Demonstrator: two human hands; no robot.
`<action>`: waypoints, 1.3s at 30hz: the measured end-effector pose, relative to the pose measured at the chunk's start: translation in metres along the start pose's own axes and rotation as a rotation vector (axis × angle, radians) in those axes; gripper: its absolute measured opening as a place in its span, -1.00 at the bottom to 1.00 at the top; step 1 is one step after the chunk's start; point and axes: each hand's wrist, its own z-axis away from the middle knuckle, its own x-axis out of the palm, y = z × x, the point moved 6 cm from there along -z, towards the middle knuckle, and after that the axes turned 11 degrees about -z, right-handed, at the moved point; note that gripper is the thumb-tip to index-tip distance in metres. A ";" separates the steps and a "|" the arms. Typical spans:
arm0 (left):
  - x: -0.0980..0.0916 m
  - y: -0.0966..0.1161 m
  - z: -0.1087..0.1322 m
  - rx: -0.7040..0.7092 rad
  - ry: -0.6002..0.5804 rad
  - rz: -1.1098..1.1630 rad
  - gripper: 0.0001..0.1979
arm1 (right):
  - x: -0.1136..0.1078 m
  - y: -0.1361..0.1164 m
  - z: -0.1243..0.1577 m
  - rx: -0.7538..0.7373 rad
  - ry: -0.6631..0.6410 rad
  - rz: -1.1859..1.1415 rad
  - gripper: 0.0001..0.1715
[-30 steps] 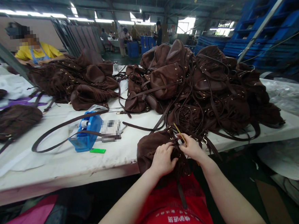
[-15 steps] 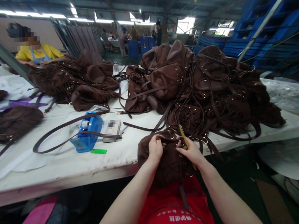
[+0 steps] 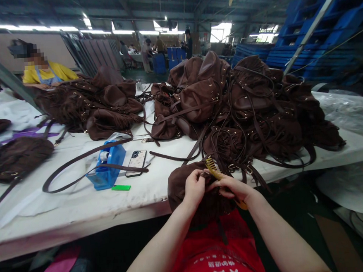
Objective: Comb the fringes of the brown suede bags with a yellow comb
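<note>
A dark brown suede fringed bag [image 3: 178,186] hangs over the table's front edge onto my lap. My left hand [image 3: 194,188] is closed, pinching the bag's top edge. My right hand [image 3: 235,189] is closed round a yellow comb [image 3: 213,168], whose toothed end sticks up beside the left fingers. The two hands nearly touch above the bag's opening.
A large heap of brown fringed bags [image 3: 244,106] fills the table's right half; another heap [image 3: 98,100] lies at the back left. A blue tape dispenser [image 3: 107,164], a phone [image 3: 136,162], a green lighter [image 3: 121,188] and long straps lie on the white table [image 3: 81,209]. A person in yellow [image 3: 42,71] works at far left.
My left hand moved up from the bag's front to its top edge. The comb tilted left, so its teeth now show. The view shifted slightly downward.
</note>
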 end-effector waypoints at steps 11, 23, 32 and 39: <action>-0.017 0.037 0.073 0.406 -0.134 -0.440 -0.80 | 0.016 0.007 -0.035 -0.037 -0.137 -0.449 -0.33; -0.073 0.000 0.031 0.150 0.195 -0.384 -0.75 | 0.019 -0.001 -0.042 -0.077 -0.215 -0.462 -0.28; -0.039 0.014 0.047 0.273 0.057 -0.569 -0.69 | 0.028 0.005 -0.043 0.001 -0.239 -0.445 -0.44; -0.036 -0.027 0.025 -0.341 -0.203 -0.010 -0.31 | 0.025 -0.004 -0.040 0.096 -0.353 -0.603 -0.27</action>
